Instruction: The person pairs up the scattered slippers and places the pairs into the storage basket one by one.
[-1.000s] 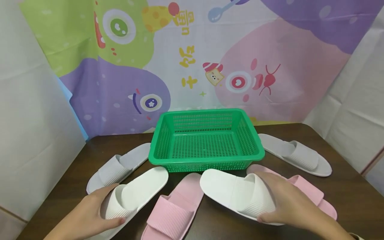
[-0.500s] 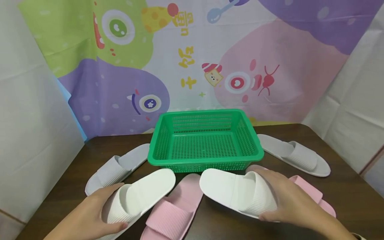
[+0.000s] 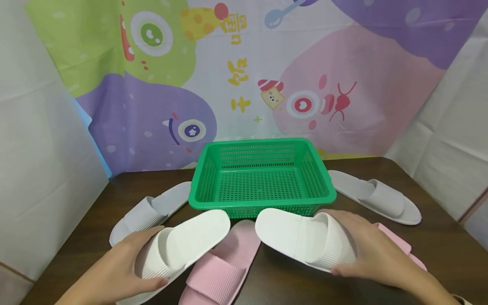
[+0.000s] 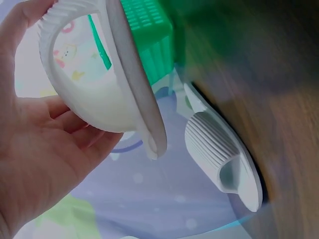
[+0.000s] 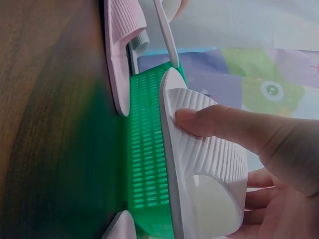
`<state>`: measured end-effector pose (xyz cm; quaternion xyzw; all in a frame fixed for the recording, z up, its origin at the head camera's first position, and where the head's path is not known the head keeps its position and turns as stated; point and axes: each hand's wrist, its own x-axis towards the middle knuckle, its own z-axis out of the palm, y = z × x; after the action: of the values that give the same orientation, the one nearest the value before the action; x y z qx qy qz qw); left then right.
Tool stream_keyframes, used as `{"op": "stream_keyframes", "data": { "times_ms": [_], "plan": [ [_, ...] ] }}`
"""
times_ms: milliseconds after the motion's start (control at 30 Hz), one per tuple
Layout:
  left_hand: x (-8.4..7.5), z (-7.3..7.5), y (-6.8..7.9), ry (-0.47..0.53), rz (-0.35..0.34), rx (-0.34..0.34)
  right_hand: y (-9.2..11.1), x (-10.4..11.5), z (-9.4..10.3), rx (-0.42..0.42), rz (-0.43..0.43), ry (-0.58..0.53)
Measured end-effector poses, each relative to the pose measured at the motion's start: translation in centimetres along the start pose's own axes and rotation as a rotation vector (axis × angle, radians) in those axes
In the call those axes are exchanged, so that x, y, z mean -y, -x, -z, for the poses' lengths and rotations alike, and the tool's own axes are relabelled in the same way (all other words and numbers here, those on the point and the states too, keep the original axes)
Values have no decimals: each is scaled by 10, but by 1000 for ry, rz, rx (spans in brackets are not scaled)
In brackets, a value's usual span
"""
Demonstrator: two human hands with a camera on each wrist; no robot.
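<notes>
My left hand (image 3: 114, 267) grips a white slipper (image 3: 200, 233) by its ribbed strap, toe end towards me. In the left wrist view this slipper's sole (image 4: 133, 74) is up off the dark table. A matching white slipper (image 3: 284, 233) is held in my right hand (image 3: 375, 254), the thumb pressing the strap (image 5: 202, 144) and the other fingers around its far side. Both heel ends point inward, close to the front of a green basket (image 3: 263, 203). Beneath and between them lies a pink slipper (image 3: 217, 277); another pink slipper (image 3: 396, 239) is partly hidden behind my right hand.
A grey slipper (image 3: 142, 218) lies left of the basket, and a second grey slipper (image 3: 385, 199) lies to its right. The brown table (image 3: 431, 207) ends at a cartoon-printed cloth (image 3: 244, 123) behind, with pale cloth walls on both sides.
Both hands have raised the white slippers. The left one has moved right and forward, now overlapping the pink slipper; the right one has risen slightly, covering more of the pink slipper behind it.
</notes>
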<state>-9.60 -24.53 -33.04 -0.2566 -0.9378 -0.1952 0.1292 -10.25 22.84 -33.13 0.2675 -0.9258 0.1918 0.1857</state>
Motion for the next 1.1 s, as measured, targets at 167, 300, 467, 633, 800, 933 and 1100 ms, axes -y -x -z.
{"op": "stream_keyframes", "data": {
  "times_ms": [167, 300, 467, 633, 800, 933, 1100],
  "plan": [
    [-4, 3, -3, -10, 1, 7, 0, -1, 2, 10, -21, 11],
    [-7, 4, -5, -19, 12, 23, 0, -1, 4, 16, -40, 18],
    [-10, 5, -8, -4, 1, 45, -1, -1, 6, 24, -52, 24],
    [-12, 7, -13, 16, -29, 50, -3, -2, 8, 27, -39, 25],
    [-12, 9, -19, -35, -45, 53, -6, -4, 11, 29, -26, 12],
    [-11, 12, -27, -68, -55, 64, -8, -5, 14, 22, -12, 25],
    [-14, 16, -35, -62, -59, 80, -13, -4, 19, 22, -1, 43]
  ]
}}
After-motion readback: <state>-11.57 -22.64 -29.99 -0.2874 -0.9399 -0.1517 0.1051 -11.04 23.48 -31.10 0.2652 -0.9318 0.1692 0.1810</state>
